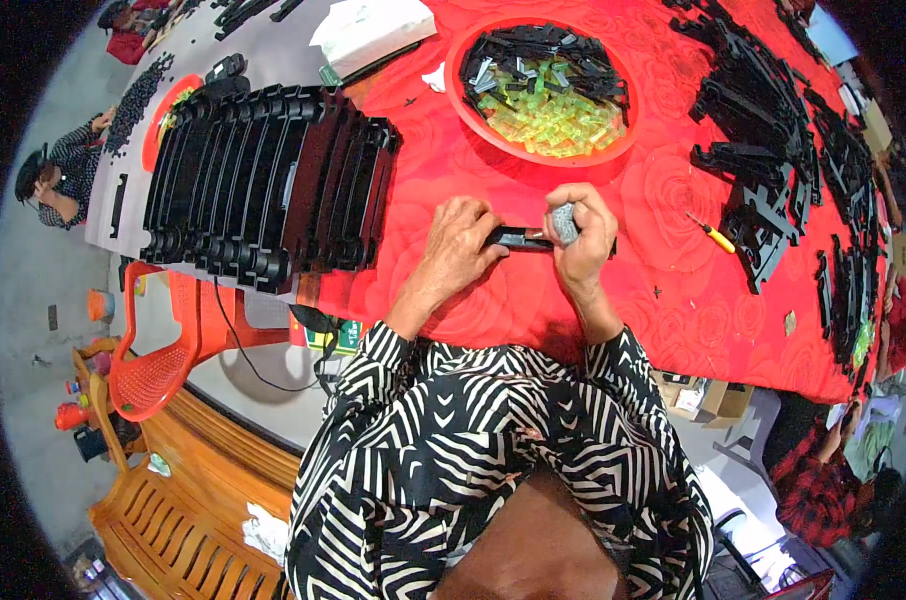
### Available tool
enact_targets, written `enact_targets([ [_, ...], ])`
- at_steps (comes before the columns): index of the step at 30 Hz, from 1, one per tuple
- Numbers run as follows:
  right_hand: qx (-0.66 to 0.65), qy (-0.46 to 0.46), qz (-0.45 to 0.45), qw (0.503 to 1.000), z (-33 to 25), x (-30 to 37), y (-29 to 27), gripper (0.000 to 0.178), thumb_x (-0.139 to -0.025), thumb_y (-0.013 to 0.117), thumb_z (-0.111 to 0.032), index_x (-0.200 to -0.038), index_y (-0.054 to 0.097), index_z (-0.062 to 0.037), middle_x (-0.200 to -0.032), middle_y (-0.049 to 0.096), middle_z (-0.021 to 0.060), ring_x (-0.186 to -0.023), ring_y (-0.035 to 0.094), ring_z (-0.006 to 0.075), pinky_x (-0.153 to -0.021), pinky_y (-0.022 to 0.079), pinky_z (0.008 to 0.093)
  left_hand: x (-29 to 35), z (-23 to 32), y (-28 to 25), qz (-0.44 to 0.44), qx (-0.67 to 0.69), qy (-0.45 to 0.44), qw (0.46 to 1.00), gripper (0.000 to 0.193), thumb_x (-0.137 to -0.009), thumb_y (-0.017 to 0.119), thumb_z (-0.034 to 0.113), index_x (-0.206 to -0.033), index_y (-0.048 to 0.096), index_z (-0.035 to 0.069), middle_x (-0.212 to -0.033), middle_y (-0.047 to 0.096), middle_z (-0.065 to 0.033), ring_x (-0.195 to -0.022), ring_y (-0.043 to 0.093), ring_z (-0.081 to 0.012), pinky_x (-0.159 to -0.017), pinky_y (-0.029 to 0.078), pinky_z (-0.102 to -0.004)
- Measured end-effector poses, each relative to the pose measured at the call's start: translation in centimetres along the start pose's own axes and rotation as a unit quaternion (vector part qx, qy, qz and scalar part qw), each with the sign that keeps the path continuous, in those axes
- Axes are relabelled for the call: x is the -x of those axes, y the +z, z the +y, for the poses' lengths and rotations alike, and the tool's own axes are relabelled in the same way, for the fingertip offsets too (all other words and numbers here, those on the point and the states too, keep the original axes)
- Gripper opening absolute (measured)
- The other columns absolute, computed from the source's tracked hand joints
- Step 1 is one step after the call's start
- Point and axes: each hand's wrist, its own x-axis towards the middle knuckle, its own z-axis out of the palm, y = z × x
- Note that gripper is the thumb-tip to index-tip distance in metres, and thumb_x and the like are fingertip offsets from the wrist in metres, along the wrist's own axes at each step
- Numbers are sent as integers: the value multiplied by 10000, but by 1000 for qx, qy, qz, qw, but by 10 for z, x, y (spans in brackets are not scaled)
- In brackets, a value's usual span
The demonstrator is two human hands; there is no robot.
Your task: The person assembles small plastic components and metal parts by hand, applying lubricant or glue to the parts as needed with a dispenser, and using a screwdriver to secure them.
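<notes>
My left hand (458,245) presses one end of a long black plastic part (518,238) against the red tablecloth. My right hand (585,238) is closed around a hand tool with a rounded grey speckled handle (565,224). Its short tip points left and meets the part's upper side, or comes very near it; the kind of tool cannot be made out. The part's right end shows a little past my right hand. Beyond both hands stands a red basin (460,105) with small yellow-green clear pieces (558,130) and black and grey plastic pieces (503,50).
Left stands a big stack of black plastic strips (263,185). Loose black parts (758,120) cover the table's right side, near a yellow-handled screwdriver (715,236). A white tissue box (373,35) sits at the back. A red chair (158,350) and wooden bench (188,480) are at left; other people sit around.
</notes>
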Motion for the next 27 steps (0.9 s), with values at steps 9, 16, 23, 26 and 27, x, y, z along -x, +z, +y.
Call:
enact_targets([
  [9, 127, 1, -26, 992, 12, -3, 5, 270, -809, 360, -138, -811, 561, 42, -552, 458, 29, -436, 386, 83, -421, 309, 233, 0, -3, 1, 11, 22, 3, 1000, 359, -619, 739, 200, -913, 610, 40, -952, 553, -102, -959, 498, -285, -813, 389, -402],
  [16, 229, -49, -72, 969, 12, -5, 14, 271, -820, 368, -162, -781, 580, 2, -607, 499, 9, -467, 408, 66, -440, 320, 213, -3, 6, 6, -11, 10, 10, 1000, 343, -633, 718, 181, -929, 607, 49, -930, 549, -105, -922, 497, -290, -783, 398, -408],
  [23, 68, -186, 110, 974, -57, -4, 5, 317, -869, 416, -300, -881, 528, -4, -588, 426, 25, -399, 349, 101, -379, 300, 247, 9, 20, -10, -69, 480, -136, 864, 367, -809, 624, 132, -1162, 560, 60, -928, 607, -2, -820, 562, -118, -772, 442, -251],
  [26, -35, -226, 65, 971, -97, -1, -9, 286, -855, 422, -250, -884, 516, 19, -631, 462, 55, -412, 384, 113, -379, 292, 248, 12, 38, -17, -108, 623, -214, 745, 343, -863, 567, 113, -1195, 536, 34, -986, 590, 13, -855, 540, -53, -772, 434, -207],
  [27, -51, -235, 54, 969, -102, 0, -10, 274, -856, 417, -237, -883, 508, 20, -618, 433, 46, -400, 350, 107, -377, 260, 251, 16, 38, -16, -131, 680, -246, 678, 352, -876, 568, 138, -1203, 518, 21, -947, 599, -13, -832, 568, -90, -743, 467, -245],
])
